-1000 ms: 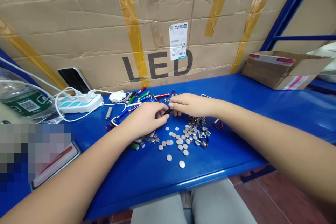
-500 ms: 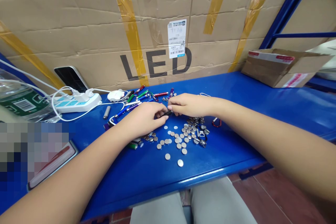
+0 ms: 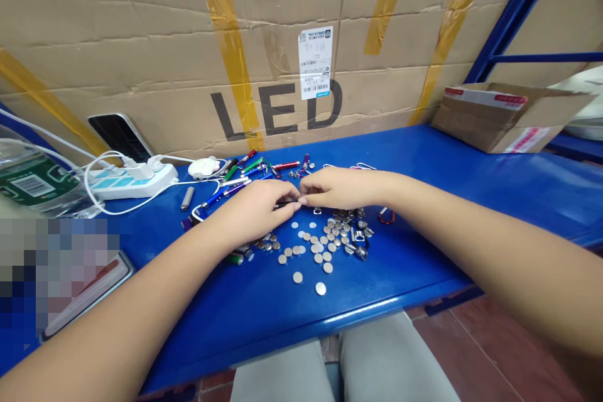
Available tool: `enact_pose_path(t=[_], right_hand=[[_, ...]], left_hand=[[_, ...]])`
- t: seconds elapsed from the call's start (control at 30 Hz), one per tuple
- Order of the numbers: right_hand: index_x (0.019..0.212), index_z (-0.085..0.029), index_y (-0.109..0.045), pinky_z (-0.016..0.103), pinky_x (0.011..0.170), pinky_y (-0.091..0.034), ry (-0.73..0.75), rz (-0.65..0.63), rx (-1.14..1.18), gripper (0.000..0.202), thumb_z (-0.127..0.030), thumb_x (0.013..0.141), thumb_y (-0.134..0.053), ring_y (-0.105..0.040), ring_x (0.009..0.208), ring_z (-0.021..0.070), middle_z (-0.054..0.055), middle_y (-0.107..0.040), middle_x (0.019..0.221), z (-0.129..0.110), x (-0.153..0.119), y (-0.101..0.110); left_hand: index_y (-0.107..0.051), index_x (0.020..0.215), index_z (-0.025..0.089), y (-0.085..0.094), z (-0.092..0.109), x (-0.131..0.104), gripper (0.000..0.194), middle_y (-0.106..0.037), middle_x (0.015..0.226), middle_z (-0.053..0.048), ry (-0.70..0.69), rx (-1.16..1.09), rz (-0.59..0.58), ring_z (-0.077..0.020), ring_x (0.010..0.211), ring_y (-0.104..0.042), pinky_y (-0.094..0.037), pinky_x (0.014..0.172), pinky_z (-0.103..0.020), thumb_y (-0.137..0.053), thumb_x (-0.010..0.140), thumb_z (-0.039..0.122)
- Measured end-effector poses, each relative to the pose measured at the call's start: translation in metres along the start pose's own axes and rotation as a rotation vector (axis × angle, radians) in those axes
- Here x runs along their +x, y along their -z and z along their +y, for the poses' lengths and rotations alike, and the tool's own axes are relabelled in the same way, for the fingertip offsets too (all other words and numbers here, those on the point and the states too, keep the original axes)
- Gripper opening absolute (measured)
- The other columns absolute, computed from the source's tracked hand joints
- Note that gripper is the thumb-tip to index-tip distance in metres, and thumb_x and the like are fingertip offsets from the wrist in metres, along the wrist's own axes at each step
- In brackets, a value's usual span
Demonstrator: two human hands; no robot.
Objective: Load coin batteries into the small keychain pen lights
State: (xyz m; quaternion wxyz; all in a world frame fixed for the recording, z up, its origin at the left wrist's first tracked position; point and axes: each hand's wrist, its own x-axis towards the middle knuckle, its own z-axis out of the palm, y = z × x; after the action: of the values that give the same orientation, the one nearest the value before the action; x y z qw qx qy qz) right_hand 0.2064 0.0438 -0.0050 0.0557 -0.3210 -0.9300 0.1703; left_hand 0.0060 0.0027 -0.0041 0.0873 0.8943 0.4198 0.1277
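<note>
My left hand [image 3: 268, 204] and my right hand [image 3: 330, 188] meet fingertip to fingertip over the blue table [image 3: 377, 289]. A thin dark piece, mostly hidden, is pinched in the left fingers, and the right fingertips close on its end. Round silver button cells [image 3: 327, 257] lie scattered just below the hands. Beside them, under my right wrist, is a heap of metal clip parts [image 3: 360, 239]. Several coloured metal tubes, among them a red one [image 3: 286, 165] and a purple one [image 3: 230, 190], lie behind and left of my left hand.
A white power strip [image 3: 136, 181] with cables and a phone [image 3: 120, 137] are at the back left, near a green-labelled bottle [image 3: 38, 179]. An open carton [image 3: 509, 116] stands at the back right. A large cardboard box [image 3: 164, 44] walls the back. A red carabiner [image 3: 387, 216] lies right of the heap.
The hands have drawn closer together at the fingertips, and the dark piece sits more level. A small metal clip now shows beneath my right fingers. The view has shifted slightly.
</note>
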Motion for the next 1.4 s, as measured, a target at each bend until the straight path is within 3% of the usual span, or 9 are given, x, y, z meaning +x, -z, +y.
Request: enact_pose_path(t=[0.33,0.73,0.97,1.1,1.4], right_hand=[[0.082,-0.019,-0.061,0.026,0.057,-0.037,-0.037,-0.004,0.014,0.027,-0.043,0.086,-0.049,-0.054,0.067,0.0139,0.003,-0.066,0.082,-0.003,-0.001,0.002],[0.086,-0.019,-0.065,0.026,0.059,-0.038,-0.049,0.025,0.031,0.027,-0.043,0.083,-0.054,-0.056,0.069,0.0142,0.003,-0.067,0.085,-0.001,0.000,0.000],[0.074,-0.018,-0.060,0.026,0.061,-0.040,-0.046,0.012,0.114,0.026,-0.033,0.088,-0.044,-0.055,0.066,0.0128,0.002,-0.064,0.075,0.003,0.002,0.003],[0.080,-0.018,-0.062,0.026,0.065,-0.044,-0.059,0.022,0.196,0.021,-0.030,0.087,-0.045,-0.060,0.071,0.0133,0.002,-0.067,0.078,0.004,0.000,0.008],[0.092,-0.021,-0.069,0.028,0.060,-0.046,-0.094,-0.045,0.069,0.019,-0.031,0.079,-0.058,-0.062,0.070,0.0156,0.003,-0.070,0.084,0.010,-0.006,0.015]], left_hand=[[-0.068,0.100,0.021,-0.002,-0.003,0.001,0.023,-0.072,0.098,-0.003,-0.031,0.018,0.001,-0.0200,0.088,-0.064,-0.047,0.078,-0.032,-0.053,0.087,0.032],[-0.067,0.095,0.020,-0.005,-0.003,0.002,0.020,-0.070,0.089,-0.004,-0.011,-0.006,0.017,-0.0186,0.081,-0.062,-0.045,0.069,-0.029,-0.056,0.084,0.032],[-0.068,0.097,0.020,-0.006,-0.002,0.003,0.018,-0.068,0.088,-0.003,0.002,-0.020,0.022,-0.0173,0.079,-0.060,-0.047,0.072,-0.029,-0.061,0.082,0.026],[-0.069,0.098,0.020,-0.006,-0.003,0.003,0.018,-0.068,0.091,-0.004,-0.023,-0.025,0.027,-0.0178,0.084,-0.061,-0.047,0.077,-0.030,-0.061,0.082,0.024],[-0.068,0.101,0.020,-0.005,-0.002,0.003,0.021,-0.068,0.093,-0.004,-0.015,-0.022,0.002,-0.0182,0.085,-0.060,-0.046,0.077,-0.031,-0.059,0.084,0.026]])
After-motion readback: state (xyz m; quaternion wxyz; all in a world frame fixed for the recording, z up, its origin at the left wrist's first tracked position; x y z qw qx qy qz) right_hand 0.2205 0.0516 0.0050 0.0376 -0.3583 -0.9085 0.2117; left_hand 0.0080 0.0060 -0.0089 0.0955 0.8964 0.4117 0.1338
